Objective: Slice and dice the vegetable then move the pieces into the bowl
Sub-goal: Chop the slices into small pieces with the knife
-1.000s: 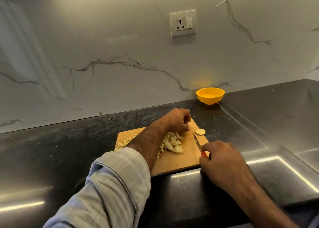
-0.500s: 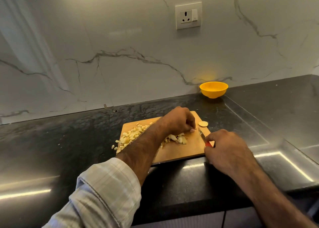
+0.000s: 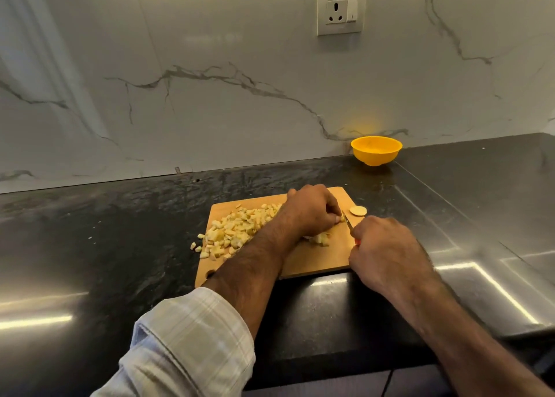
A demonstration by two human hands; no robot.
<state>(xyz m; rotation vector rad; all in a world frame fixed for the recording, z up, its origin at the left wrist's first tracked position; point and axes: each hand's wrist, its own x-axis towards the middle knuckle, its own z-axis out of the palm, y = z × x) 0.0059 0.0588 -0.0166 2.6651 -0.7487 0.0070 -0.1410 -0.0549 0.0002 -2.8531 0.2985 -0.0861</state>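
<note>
Two hands work close together over one wooden cutting board. The left hand is curled knuckles-up, its fingertips pinching a small pale piece of vegetable down against the board. Just right of it, the right hand is closed round a small knife with a red handle; only a sliver of red shows under the fingers, and the short narrow blade points away from the person, almost touching the left fingertips.

Under both hands lies the rectangular light-brown wooden cutting board, smooth, with rounded corners. Left of the left forearm sits one loose heap of pale yellow diced vegetable cubes, too many to count, a few spilled off the board's left edge onto the counter. A smaller clump of cut pieces lies beneath the left wrist. Beyond the knife tip rests one flat round slice at the board's right edge.

Past the hands, well apart from the board, stands one round yellow plastic bowl against the wall. The dark polished stone counter carries everything. Behind it rises a white veined marble wall with one white socket plate. A pale checked sleeve covers the left arm up to mid-forearm.
</note>
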